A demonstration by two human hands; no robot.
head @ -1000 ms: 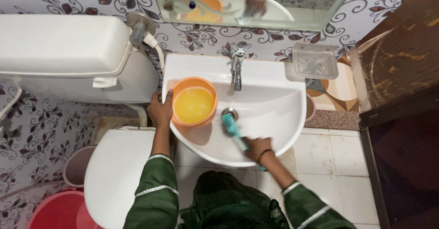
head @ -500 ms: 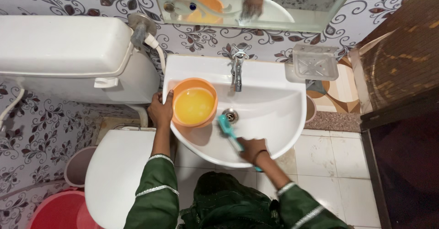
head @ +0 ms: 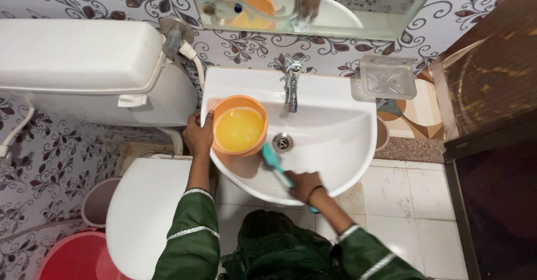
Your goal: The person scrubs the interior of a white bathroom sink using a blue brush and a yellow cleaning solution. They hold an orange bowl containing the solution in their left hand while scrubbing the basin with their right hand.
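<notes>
The white washbasin (head: 335, 140) serves as the anchor here. At its left rim the person's left hand (head: 198, 136) is wrapped around the side of an orange bowl (head: 239, 126), which sits tilted inside the basin's left part and holds a yellow-orange liquid. The right hand (head: 305, 185), at the basin's front rim, is clenched around the handle of a teal brush (head: 272, 161); the brush's head lies against the basin's inner surface, just beside the bowl's lower edge and a little left of the metal drain (head: 282, 142). Whether the bristles actually press the porcelain cannot be told. A chrome tap (head: 291, 87) stands at the basin's back edge, above the drain. To the basin's right a clear soap dish (head: 387, 77) hangs on the patterned wall (with nothing visible in it). Left of the basin are a white cistern (head: 78, 56) and, below it, a closed toilet lid (head: 146, 207).
</notes>
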